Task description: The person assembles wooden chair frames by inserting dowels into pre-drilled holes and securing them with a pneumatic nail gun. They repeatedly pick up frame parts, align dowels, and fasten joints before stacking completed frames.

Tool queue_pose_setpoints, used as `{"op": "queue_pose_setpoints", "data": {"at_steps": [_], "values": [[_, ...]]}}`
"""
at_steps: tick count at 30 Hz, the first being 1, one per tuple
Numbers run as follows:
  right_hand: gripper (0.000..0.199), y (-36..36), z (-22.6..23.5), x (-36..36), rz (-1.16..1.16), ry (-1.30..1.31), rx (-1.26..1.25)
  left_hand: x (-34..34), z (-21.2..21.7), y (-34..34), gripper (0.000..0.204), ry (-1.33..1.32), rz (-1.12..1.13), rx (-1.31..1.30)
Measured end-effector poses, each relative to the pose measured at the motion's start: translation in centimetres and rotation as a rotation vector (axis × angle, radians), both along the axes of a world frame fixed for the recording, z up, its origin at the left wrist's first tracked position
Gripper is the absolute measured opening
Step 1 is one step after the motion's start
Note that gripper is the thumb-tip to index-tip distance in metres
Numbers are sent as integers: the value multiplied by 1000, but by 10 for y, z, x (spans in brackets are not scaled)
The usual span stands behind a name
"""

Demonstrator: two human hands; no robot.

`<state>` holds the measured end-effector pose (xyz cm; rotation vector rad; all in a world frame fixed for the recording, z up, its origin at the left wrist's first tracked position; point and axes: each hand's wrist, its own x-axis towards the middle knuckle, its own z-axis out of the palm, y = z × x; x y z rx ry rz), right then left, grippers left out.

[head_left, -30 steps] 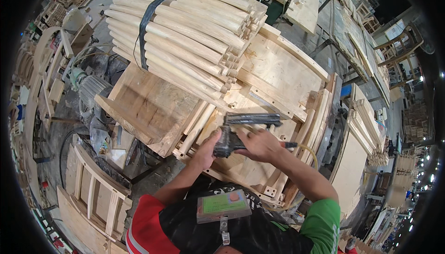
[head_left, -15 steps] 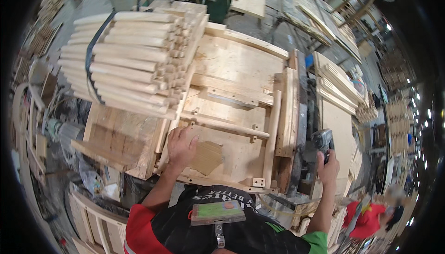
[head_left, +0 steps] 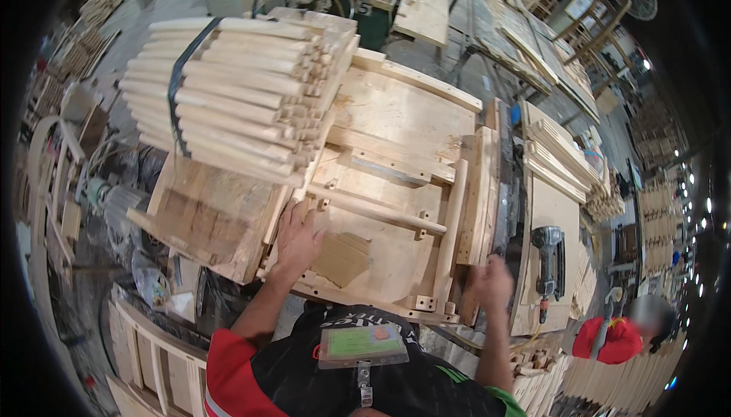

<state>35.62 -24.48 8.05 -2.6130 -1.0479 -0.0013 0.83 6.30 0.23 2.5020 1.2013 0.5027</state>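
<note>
On the left side of the wooden frame (head_left: 381,209): left hand (head_left: 298,240) rests unclenched, fingers extended | near its right side: right hand (head_left: 491,284), blurred, grip cannot be told | frame lies on plywood base (head_left: 415,105) | nail gun (head_left: 547,253) lies on pale board (head_left: 552,208), farther right

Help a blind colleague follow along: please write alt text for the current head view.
A person's left hand rests on the left side of a wooden jig; the blurred right hand is near its right edge. A black-and-grey power tool lies on a pale board farther right, and strapped wooden rods are stacked at upper left.
</note>
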Motion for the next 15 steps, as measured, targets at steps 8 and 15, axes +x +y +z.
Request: {"op": "queue_pose_setpoints", "data": {"at_steps": [8,15], "values": [[28,29,-74,-47,-245,1029,340,-29,-11,-14,52,87,-60,114],[43,-10,-19,-45,47,1004,581,-2,-12,-8,61,110,-26,32]]}}
